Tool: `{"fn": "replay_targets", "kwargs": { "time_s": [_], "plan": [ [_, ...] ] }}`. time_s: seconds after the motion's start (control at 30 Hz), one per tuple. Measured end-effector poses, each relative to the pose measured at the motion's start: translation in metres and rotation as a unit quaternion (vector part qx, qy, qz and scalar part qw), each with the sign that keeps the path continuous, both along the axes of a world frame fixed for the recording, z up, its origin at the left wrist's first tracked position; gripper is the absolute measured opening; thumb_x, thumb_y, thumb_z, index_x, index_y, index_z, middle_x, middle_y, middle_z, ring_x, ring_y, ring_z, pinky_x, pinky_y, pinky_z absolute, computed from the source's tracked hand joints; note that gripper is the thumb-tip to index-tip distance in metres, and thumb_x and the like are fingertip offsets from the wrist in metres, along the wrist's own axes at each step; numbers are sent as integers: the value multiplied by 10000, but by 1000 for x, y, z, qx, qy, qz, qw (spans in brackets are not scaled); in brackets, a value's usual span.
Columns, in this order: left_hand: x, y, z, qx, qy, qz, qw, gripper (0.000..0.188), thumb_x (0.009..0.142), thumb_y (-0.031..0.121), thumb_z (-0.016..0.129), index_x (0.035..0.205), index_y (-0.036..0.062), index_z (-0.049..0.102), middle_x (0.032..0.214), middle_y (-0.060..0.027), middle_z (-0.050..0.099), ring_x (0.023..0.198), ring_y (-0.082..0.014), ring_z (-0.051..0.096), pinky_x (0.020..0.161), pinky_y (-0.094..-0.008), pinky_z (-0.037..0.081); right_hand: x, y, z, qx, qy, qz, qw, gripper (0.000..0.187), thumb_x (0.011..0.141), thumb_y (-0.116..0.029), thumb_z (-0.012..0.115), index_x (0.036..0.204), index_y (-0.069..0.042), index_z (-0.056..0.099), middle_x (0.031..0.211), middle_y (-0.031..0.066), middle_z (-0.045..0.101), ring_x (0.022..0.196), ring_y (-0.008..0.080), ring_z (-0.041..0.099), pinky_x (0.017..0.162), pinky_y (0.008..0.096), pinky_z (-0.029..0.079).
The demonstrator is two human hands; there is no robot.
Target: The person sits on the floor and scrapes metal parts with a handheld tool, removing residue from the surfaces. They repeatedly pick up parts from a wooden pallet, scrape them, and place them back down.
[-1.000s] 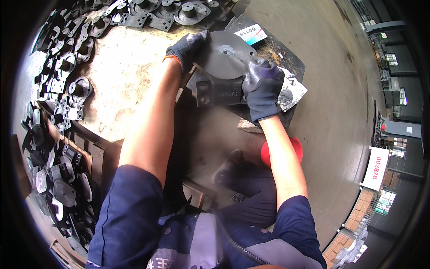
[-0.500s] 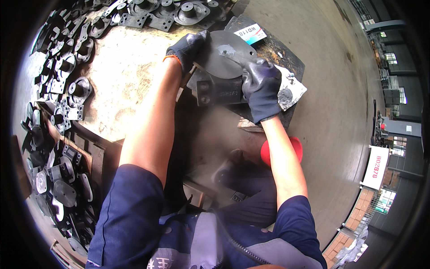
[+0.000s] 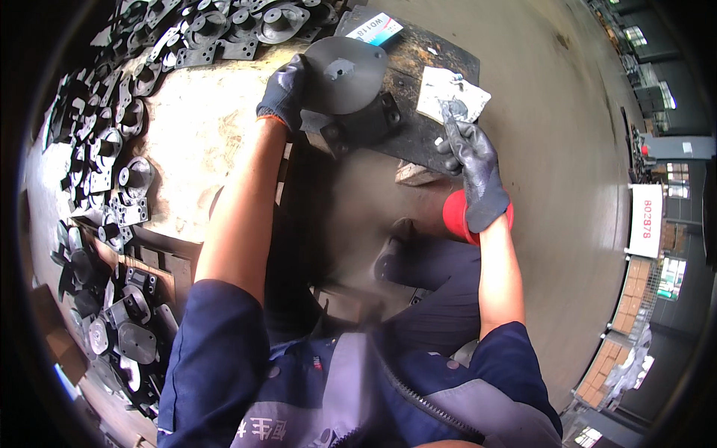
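My left hand (image 3: 284,89), in a dark glove with an orange cuff edge, is closed on the left rim of a round grey metal plate (image 3: 358,82). The plate is tilted, with a lighter smear around its central hole and a black bracket block (image 3: 366,127) below it. My right hand (image 3: 474,160), also gloved, is closed around a thin dark strip-like tool (image 3: 449,116), whose exact kind I cannot make out. Its tip is over a dark grey patch of paste on a crumpled white sheet (image 3: 432,89).
The sheet and a white-blue card (image 3: 381,28) lie on a dark worn board (image 3: 418,56). Several black flanged brackets (image 3: 134,175) line the pale tabletop (image 3: 187,142); more are heaped at lower left (image 3: 138,343). A red container (image 3: 455,213) stands below my right wrist.
My right hand has left the plate and moved right to the white sheet, carrying the thin tool. My left hand still holds the plate. The view has shifted slightly.
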State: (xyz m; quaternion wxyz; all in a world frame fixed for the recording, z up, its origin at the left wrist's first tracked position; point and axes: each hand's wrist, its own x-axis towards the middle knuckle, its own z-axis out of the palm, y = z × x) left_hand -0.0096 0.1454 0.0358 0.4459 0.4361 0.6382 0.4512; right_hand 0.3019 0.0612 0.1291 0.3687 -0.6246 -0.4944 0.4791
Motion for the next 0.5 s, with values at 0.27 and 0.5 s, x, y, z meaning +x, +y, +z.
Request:
{"fn": "replay_targets", "kwargs": {
  "time_s": [0.27, 0.5],
  "plan": [
    [17, -21, -5, -11, -256, 133, 958, 538, 927, 453, 362, 1078, -22, 567, 993, -144, 614, 820, -229, 581, 750, -327, 463, 77, -15, -56, 17, -110, -81, 990, 137, 858, -66, 459, 942, -74, 568, 716, 58, 607, 562, 129, 533, 515, 263, 417],
    [24, -40, 28, 6, -138, 80, 987, 524, 930, 450, 358, 1086, -9, 556, 961, -105, 612, 814, -193, 578, 731, -307, 471, 102, 28, -59, 229, -414, -55, 879, 96, 744, -85, 559, 824, -57, 603, 809, 186, 599, 777, 364, 587, 669, 407, 462]
  ]
}}
